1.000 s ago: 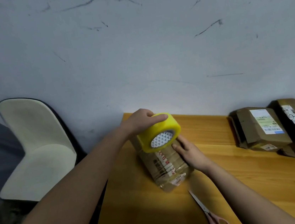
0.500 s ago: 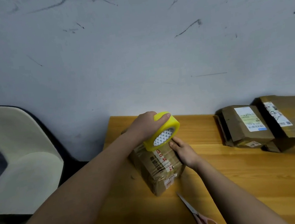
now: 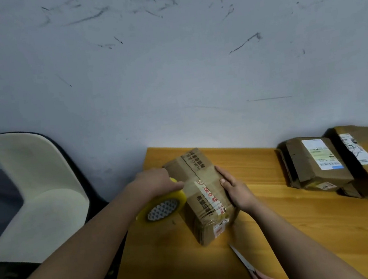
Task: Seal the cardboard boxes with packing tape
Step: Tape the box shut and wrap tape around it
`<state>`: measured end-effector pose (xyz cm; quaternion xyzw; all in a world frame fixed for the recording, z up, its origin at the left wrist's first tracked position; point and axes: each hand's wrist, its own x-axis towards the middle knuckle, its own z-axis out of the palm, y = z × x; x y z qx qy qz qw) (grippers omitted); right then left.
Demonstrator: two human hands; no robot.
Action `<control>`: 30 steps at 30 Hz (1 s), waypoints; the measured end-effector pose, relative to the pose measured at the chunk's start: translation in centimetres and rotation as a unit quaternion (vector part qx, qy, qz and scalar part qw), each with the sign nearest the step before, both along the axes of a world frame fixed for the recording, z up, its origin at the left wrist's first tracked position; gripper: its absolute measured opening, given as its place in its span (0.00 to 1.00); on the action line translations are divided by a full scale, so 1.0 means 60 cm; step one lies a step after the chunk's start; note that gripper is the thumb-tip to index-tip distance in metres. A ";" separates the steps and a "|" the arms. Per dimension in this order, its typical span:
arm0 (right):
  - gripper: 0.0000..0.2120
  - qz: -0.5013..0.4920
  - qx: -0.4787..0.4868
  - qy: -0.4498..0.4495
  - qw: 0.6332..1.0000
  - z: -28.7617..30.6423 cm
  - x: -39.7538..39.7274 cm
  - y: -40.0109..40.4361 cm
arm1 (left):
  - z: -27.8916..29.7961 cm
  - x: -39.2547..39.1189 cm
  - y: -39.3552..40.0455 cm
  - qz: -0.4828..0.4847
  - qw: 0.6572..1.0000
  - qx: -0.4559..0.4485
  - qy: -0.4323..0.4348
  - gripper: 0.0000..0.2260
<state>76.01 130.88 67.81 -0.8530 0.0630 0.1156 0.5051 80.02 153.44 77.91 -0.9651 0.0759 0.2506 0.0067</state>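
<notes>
- Tape roll (image 3: 163,205) sits in the left hand (image 3: 154,181), which grips it from above, fingers curled over the yellow rim, right against the left side of the box.
- Cardboard box (image 3: 202,190) lies on the wooden table (image 3: 305,228) near its far left corner, long axis running from near to far, a clear glossy band wrapped across its middle and near end.
- Right hand (image 3: 234,187) rests flat on the right side of the box, fingers straight and pressing the cardboard, thumb lying along the top edge.
- Roll's open core faces the camera, showing a patterned lining inside.
- Scissors (image 3: 256,270) with pink handles lie on the table just near of the box, blades pointing toward it, not touching.
- Stack of other boxes (image 3: 343,161) with white shipping labels waits at the far right of the table, well apart from the one in hand.
- Pale chair (image 3: 36,192) stands off to the left, beside the table.
- Scuffed grey wall (image 3: 170,71) fills the background behind it all.
</notes>
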 end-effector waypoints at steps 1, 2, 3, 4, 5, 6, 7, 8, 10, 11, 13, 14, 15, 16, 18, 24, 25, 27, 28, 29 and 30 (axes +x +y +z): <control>0.21 -0.002 0.001 0.001 1.000 0.003 0.000 0.001 | -0.007 -0.003 0.005 0.003 1.000 -0.008 0.001 0.30; 0.21 -0.003 0.002 0.000 1.000 0.004 -0.001 0.001 | -0.011 -0.008 0.008 0.007 1.000 -0.013 -0.004 0.30; 0.21 -0.004 -0.003 0.000 1.000 0.007 -0.002 0.001 | -0.015 -0.011 0.012 0.012 1.000 -0.018 -0.011 0.30; 0.21 -0.003 -0.010 -0.001 1.000 0.007 -0.002 0.002 | -0.017 -0.015 0.016 0.017 0.999 -0.023 -0.018 0.30; 0.21 0.004 -0.029 0.002 1.000 0.008 -0.005 0.004 | -0.020 -0.019 0.021 0.021 0.999 -0.029 -0.023 0.29; 0.21 0.020 -0.064 -0.004 0.998 0.006 -0.008 0.006 | -0.023 -0.023 0.025 0.023 0.999 -0.034 -0.028 0.29; 0.21 0.040 -0.122 -0.010 0.992 0.007 -0.012 0.008 | -0.026 -0.027 0.028 0.027 0.998 -0.042 -0.035 0.29; 0.22 0.056 -0.192 -0.024 0.980 0.008 -0.016 0.010 | -0.031 -0.032 0.031 0.029 0.997 -0.050 -0.042 0.29; 0.23 0.074 -0.336 -0.092 0.935 0.016 -0.018 0.013 | -0.041 -0.043 0.034 0.035 0.995 -0.065 -0.061 0.27; 0.24 0.096 -0.378 -0.134 0.911 0.024 -0.019 0.018 | -0.044 -0.049 0.036 0.039 0.994 -0.069 -0.071 0.26; 0.29 0.180 -0.414 -0.181 0.874 0.036 -0.020 0.034 | -0.048 -0.062 0.040 0.050 0.992 -0.066 -0.090 0.24; 0.32 0.216 -0.421 -0.181 0.862 0.037 -0.024 0.046 | -0.050 -0.066 0.042 0.054 0.992 -0.062 -0.095 0.24; 0.35 0.236 -0.431 -0.170 0.854 0.036 -0.030 0.060 | -0.054 -0.070 0.046 0.058 0.992 -0.060 -0.095 0.24; 0.37 0.239 -0.439 -0.158 0.852 0.032 -0.034 0.070 | -0.057 -0.073 0.048 0.062 0.992 -0.063 -0.094 0.25; 0.44 0.220 -0.444 -0.129 0.859 0.026 -0.035 0.081 | -0.063 -0.074 0.049 0.067 0.990 -0.081 -0.090 0.26; 0.34 0.125 -0.474 -0.051 0.870 0.036 -0.038 0.141 | -0.052 -0.063 0.032 0.072 0.991 -0.092 -0.063 0.23; 0.32 0.108 -0.461 -0.054 0.879 0.031 -0.045 0.158 | -0.054 -0.064 0.035 0.074 0.992 -0.092 -0.054 0.23; 0.32 0.086 -0.446 -0.067 0.888 0.018 -0.054 0.176 | -0.061 -0.069 0.037 0.081 0.990 -0.103 -0.052 0.24; 0.35 0.083 -0.444 -0.072 0.889 0.014 -0.053 0.175 | -0.064 -0.072 0.037 0.084 0.989 -0.111 -0.055 0.24; 0.39 0.089 -0.444 -0.078 0.888 0.014 -0.050 0.168 | -0.066 -0.075 0.035 0.084 0.988 -0.117 -0.058 0.25; 0.41 0.101 -0.443 -0.087 0.887 0.013 -0.045 0.158 | -0.070 -0.077 0.033 0.085 0.987 -0.123 -0.056 0.27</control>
